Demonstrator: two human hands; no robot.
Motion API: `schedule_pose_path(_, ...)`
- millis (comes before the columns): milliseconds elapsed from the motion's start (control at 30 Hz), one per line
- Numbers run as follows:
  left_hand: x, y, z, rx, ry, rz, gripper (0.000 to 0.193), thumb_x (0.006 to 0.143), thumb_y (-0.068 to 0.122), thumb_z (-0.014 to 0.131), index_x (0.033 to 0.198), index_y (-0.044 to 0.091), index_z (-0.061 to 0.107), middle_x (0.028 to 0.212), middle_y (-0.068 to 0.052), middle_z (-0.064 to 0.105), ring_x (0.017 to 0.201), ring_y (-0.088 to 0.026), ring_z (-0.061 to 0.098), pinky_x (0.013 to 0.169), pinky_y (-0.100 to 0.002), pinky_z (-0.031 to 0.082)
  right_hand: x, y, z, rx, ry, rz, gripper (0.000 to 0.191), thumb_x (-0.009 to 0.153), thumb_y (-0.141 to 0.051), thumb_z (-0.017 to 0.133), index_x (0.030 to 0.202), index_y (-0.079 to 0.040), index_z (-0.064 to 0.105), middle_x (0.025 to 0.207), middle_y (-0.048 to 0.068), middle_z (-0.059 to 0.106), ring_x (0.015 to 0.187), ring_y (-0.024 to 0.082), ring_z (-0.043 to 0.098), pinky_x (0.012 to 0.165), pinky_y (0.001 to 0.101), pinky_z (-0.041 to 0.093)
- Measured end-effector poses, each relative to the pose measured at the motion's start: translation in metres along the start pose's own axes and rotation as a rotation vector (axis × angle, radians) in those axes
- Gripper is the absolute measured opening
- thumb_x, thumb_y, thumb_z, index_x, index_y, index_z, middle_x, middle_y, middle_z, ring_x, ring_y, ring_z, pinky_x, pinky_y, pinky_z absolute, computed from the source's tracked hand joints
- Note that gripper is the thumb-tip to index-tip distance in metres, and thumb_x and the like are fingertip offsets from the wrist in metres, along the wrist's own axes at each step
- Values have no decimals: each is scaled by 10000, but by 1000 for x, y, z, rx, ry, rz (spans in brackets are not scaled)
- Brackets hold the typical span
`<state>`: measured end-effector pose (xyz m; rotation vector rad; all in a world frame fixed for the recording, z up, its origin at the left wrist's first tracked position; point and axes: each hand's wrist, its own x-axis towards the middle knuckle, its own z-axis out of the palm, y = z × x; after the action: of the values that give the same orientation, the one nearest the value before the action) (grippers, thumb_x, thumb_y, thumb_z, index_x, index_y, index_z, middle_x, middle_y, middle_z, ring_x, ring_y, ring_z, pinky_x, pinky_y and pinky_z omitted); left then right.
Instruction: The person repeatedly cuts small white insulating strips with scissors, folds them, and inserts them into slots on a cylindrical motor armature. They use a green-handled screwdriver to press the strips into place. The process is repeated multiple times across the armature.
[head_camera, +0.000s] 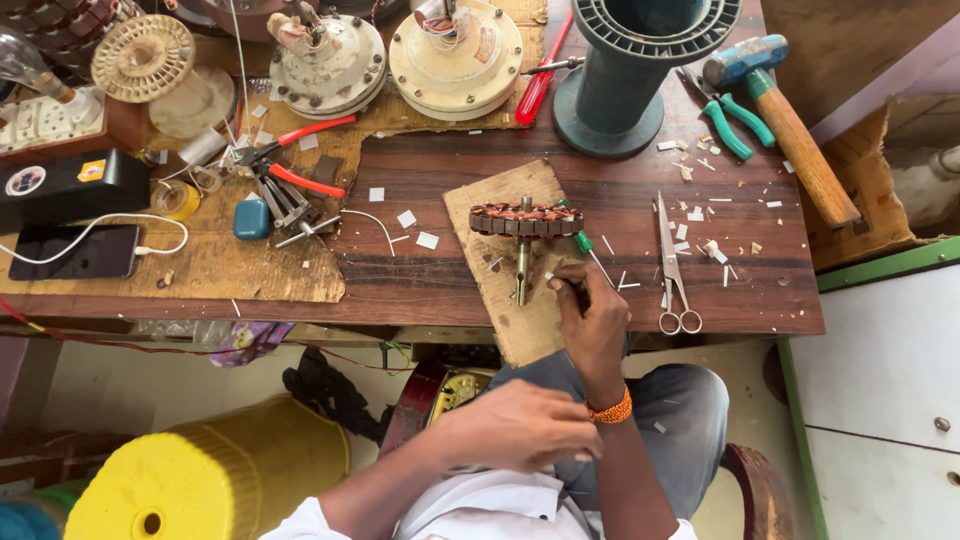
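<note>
The person's right hand (592, 315) is pinching its fingers on a green-handled screwdriver (582, 242), working at the wound stator (526, 219) standing on cardboard (500, 275) on the desk (420, 280), while the left hand (520, 425) is resting loosely curled and empty near the lap; steady prying looks needed next.

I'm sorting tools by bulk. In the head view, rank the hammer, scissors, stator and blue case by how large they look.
1. hammer
2. scissors
3. stator, with its shaft close to the scissors in length, so that order is unsure
4. blue case
</note>
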<state>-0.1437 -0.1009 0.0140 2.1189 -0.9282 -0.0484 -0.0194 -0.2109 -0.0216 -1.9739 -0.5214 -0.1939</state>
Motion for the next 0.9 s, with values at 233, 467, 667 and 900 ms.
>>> schedule_pose_path(233, 0, -8, -51, 192, 427, 28, 211, 873, 87, 768, 1065, 126, 690, 1087, -20, 687, 1063, -224, 655, 889, -348, 585, -2, 3, 1, 14, 26, -66, 66, 952, -45, 687, 1003, -29, 649, 872, 119, 736, 745, 257, 739, 663, 364, 560)
schedule_pose_path(467, -3, -11, -86, 298, 699, -72, 224, 887, 114, 798, 1091, 135, 707, 1257, -30, 653, 1209, -265, 581, 1042, -405, 510, 0, -1, 2, -1, 7, -53, 101, 934, -20, 697, 1022, -16, 648, 865, 125, 741, 733, 257, 742, 677, 364, 558)
schedule_pose_path(667, -7, -22, -98, 316, 655, -191, 301, 901, 154, 790, 1187, 152, 695, 1388, -36, 579, 1304, -282, 511, 1117, -433, 466, -2, -8, -3, 20, 17, -100, 214, 917, 43, 683, 1129, 15, 664, 969, 190, 737, 828, 299, 741, 730, 375, 560)
schedule_pose_path(900, -2, -54, -97, 527, 541, -166, 521, 1021, 306, 816, 1450, 211, 537, 1517, -98, 464, 1424, -322, 429, 1213, -480, 390, -9, 0, -4, 215, -47, 96, 125, 999, 9, 720, 1102, 31, 655, 938, 106, 751, 830, 112, 687, 732, 265, 547)
